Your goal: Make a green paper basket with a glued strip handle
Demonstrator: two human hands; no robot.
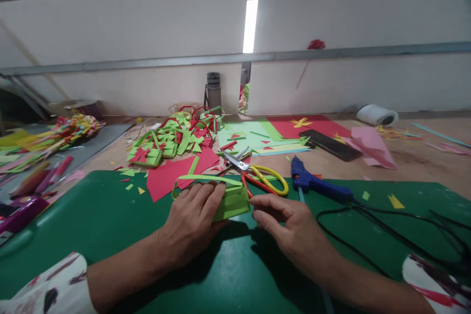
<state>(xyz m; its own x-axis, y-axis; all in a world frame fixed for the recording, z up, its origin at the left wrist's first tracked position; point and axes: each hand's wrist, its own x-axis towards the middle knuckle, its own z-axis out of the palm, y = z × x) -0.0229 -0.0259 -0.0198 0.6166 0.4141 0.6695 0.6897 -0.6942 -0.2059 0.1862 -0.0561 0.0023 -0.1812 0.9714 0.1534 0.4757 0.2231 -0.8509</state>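
Note:
My left hand [200,211] is closed around a small light-green paper basket [231,203], held tilted above the green mat [128,245]. A thin green strip arches over the basket like a handle; its far side is hidden by my fingers. Close to the basket's right edge is my right hand [283,221], its fingers curled and a gap showing between thumb and forefinger. Whether its fingertips touch the paper, I cannot tell. Just behind the basket lie scissors [263,179] with yellow and red handles, blades apart. A blue glue gun [320,181] rests to the right.
Finished green-and-red paper baskets [176,140] are heaped at the back left. Red paper [165,176], a black phone [331,144], pink paper [373,147] and a bottle [213,91] stand or lie farther back. A black cord [397,245] loops across the mat's right side.

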